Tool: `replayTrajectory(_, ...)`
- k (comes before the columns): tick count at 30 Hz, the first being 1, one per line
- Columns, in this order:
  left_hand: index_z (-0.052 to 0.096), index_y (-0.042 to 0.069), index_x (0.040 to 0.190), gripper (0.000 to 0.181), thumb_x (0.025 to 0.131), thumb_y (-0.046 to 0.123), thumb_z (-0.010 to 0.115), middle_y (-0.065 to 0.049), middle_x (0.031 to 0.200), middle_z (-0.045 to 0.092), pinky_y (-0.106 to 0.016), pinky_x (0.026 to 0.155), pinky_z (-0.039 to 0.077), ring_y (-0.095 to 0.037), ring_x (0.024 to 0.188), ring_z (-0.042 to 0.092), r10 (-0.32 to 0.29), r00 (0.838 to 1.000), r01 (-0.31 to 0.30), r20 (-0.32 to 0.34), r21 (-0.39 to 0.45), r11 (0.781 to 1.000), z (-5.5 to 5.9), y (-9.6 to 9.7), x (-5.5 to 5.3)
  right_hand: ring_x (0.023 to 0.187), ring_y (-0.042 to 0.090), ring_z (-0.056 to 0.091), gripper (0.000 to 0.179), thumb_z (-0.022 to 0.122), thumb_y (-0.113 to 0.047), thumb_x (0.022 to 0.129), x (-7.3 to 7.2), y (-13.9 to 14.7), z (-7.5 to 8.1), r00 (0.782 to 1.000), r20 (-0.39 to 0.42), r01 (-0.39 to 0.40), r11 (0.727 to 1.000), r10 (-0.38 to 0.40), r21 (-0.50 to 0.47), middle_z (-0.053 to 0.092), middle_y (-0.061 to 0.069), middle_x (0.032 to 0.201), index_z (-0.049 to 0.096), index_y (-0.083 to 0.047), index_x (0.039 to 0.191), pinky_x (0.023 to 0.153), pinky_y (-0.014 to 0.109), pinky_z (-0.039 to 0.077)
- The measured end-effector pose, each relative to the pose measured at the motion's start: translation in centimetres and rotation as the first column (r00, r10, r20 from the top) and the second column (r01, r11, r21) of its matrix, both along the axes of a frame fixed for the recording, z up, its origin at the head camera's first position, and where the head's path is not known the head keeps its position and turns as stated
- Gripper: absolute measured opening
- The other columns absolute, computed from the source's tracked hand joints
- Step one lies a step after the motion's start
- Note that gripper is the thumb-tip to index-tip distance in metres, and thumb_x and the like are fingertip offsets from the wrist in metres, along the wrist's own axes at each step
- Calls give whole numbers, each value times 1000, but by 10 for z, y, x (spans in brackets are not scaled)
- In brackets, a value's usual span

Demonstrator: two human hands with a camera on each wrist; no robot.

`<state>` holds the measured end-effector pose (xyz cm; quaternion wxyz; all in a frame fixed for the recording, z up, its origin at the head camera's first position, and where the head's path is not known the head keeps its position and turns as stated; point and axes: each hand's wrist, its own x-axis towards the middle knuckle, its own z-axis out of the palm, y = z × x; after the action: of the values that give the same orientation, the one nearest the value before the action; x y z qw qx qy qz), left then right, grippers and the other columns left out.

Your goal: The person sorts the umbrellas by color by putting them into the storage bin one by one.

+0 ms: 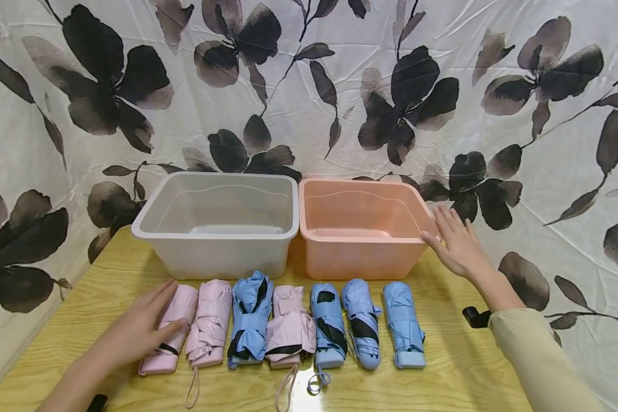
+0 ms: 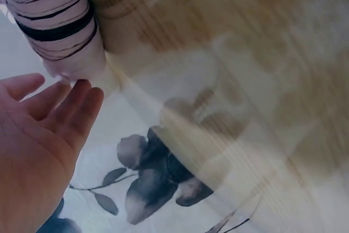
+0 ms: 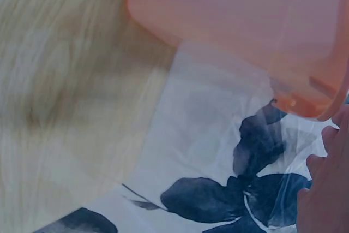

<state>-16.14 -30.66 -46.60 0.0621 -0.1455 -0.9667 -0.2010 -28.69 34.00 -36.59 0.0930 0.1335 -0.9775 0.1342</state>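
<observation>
At the lower left of the head view, a pink umbrella (image 1: 181,309), folded and tied, lies on the tabletop (image 1: 458,360), partly covered by the left hand (image 1: 139,323). That hand's grip is spread, fingers loosely straight and thumb apart; in the left wrist view the fingertips are close to the umbrella's end, though I cannot tell whether they touch.

Rightward along the lower middle come a second pink umbrella (image 1: 209,323), a blue umbrella with black patches (image 1: 250,323), a third pink umbrella (image 1: 290,329), then three more blue ones, the last being the rightmost blue umbrella (image 1: 403,320). Cord loops hang toward the bottom edge from several of them.

Behind the row, at the centre of the frame, a white bin (image 1: 221,257) stands beside a peach bin (image 1: 363,258). Right of centre, the right hand (image 1: 458,246) is at the peach bin's right end, its grip also spread; contact is unclear. A pale sleeve (image 1: 541,349) fills the lower right, and flower-printed cloth (image 1: 319,126) spans the upper frame
</observation>
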Motion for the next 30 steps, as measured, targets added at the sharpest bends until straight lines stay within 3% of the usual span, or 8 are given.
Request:
replayTrajectory(8,43,-7,153,87,96,52,71,-32,154,42,-74,96,44,-57,130,44,-13,1000,14,11,-68,998,-4,6,-7,156,49,10,82,36,-55,110,-16,2,3,997,51,-53,999,52,6,10,23,172,13,0,165,122,70,1)
replayTrajectory(15,43,-8,152,88,93,50,74,-33,151,43,-77,99,41,-64,131,43,-18,998,21,56,-65,998,-4,7,-10,157,46,11,80,35,-53,111,-19,3,3,991,108,-83,997,83,-5,11,25,171,13,2,165,124,67,1)
replayTrajectory(21,45,-8,149,89,87,45,81,-32,143,48,-73,96,45,-58,126,50,-18,998,19,57,-21,1000,-7,5,-13,158,44,11,77,35,-51,111,-23,-1,5,988,121,-99,995,97,13,13,25,171,16,2,165,124,66,5)
replayTrajectory(30,48,-9,145,88,79,31,89,-32,132,52,-71,93,48,-53,116,57,-21,998,12,66,136,991,-10,2,-21,158,44,10,77,35,-50,112,-26,1,7,985,146,-101,995,97,20,10,25,171,13,2,165,125,66,6)
